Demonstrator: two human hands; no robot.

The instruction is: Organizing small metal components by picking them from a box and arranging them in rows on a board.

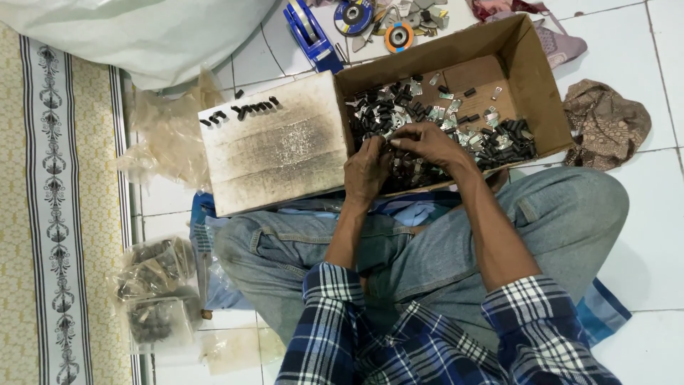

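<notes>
Cardboard box [531, 78], hands [399, 160] among metal parts [399, 114]

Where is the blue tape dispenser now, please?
In the head view, the blue tape dispenser lies on the white tiled floor at top centre, just beyond the cardboard box, beside round discs.

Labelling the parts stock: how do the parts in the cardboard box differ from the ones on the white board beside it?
The parts in the box are a loose heap of many, black mixed with shiny metal pieces; those on the board are few, all black, lined up in a row near its far edge. Both hands, left hand and right hand, work in the box heap; nobody touches the board row. Both sets are small pieces.
</notes>
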